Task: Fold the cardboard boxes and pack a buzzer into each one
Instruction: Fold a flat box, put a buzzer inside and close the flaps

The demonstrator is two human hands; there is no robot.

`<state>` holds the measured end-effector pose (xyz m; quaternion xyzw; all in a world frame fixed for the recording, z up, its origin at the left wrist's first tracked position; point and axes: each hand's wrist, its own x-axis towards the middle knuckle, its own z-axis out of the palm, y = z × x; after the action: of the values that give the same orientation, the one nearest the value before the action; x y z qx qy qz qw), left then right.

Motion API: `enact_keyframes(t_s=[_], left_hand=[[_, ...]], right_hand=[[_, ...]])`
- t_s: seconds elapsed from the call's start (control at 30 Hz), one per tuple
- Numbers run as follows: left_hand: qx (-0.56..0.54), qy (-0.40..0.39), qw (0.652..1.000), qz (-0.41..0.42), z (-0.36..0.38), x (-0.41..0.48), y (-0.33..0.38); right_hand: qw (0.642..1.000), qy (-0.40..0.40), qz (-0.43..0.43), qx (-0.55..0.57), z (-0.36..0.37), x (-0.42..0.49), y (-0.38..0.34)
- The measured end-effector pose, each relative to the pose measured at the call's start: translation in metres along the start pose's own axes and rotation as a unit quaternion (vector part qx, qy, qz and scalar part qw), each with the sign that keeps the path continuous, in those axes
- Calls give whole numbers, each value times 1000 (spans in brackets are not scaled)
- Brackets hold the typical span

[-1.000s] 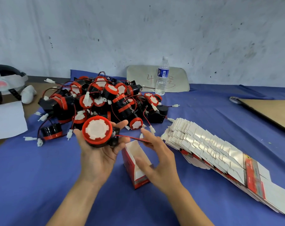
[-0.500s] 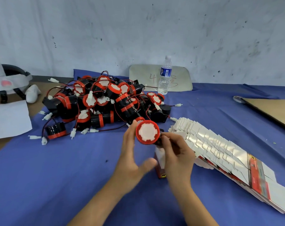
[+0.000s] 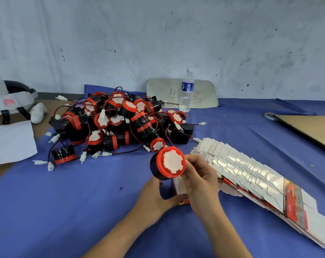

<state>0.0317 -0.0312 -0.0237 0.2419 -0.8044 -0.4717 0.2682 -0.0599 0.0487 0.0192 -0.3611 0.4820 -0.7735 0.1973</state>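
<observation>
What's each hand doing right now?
Left hand: thumb at the box, fingers hidden behind the buzzer; cannot tell.
Right hand: pinches the buzzer.
</observation>
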Motion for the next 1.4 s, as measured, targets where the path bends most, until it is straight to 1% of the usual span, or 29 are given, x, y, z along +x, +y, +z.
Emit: enact_keyframes(t_s=[0.07,0.13,0.2,0.27,0.37,0.43,0.5,0.53,0.6,0.7,0.8,0.87,0.9,0.93,0.97,1.03,1.1,1.13,1.17,1.2,1.27,1.3,1.33,1.4], left_hand=[[-4,26,1000,8,-5,1,-1],[-16,69,997,20,-13,4,-4],[-24,89,996,18,-21,7,-8],[-28,84,996,21,-24,8,-11],[-36,48,998,28,-20,7,-13],[-27,32,998,38,-17,6,-12],[-18,36,998,52,-17,6,-13],[-15,40,997,57,-18,6,-13],[1,48,996,71,-19,5,-15],[59,49,992,105,-21,4,-14],[107,43,985,126,-23,2,-9],[117,46,982,140,-24,0,-6],[119,50,981,145,-24,-1,-5],[123,58,980,148,-24,-2,-4],[128,71,978,149,-23,-2,-3],[141,94,975,141,-21,-3,0],[155,107,972,140,-21,-2,3],[162,113,970,143,-22,-2,4],[170,117,968,144,-22,-2,5],[178,121,966,141,-23,-2,5],[201,131,963,127,-24,-2,3],[213,138,959,122,-24,-2,2],[224,143,956,122,-24,-2,2],[240,147,952,123,-22,-3,4]], right_hand=[[1000,20,-4,-13,-1,-1,-1],[994,90,-25,-53,-4,0,-1],[976,169,-52,-126,-9,3,0],[956,202,-80,-198,-10,5,0],[927,183,-130,-300,-8,5,4],[893,151,-172,-387,-8,3,7],[858,118,-204,-457,-9,3,11],[846,99,-210,-481,-9,3,12],[824,68,-209,-523,-11,3,15],[778,44,-195,-596,-14,4,21],[733,69,-177,-653,-14,4,20],[715,77,-167,-674,-12,4,19],[715,74,-167,-675,-12,4,20],[722,66,-169,-668,-13,4,22],[737,54,-165,-654,-14,3,24],[778,26,-124,-615,-17,2,27],[818,31,-106,-565,-17,1,27],[841,48,-125,-525,-15,1,25],[863,74,-162,-474,-12,2,21],[877,108,-207,-420,-10,2,16],[886,192,-274,-319,-6,2,7],[889,227,-287,-275,-5,2,5],[890,251,-293,-244,-4,1,3],[887,269,-297,-230,-3,0,2]])
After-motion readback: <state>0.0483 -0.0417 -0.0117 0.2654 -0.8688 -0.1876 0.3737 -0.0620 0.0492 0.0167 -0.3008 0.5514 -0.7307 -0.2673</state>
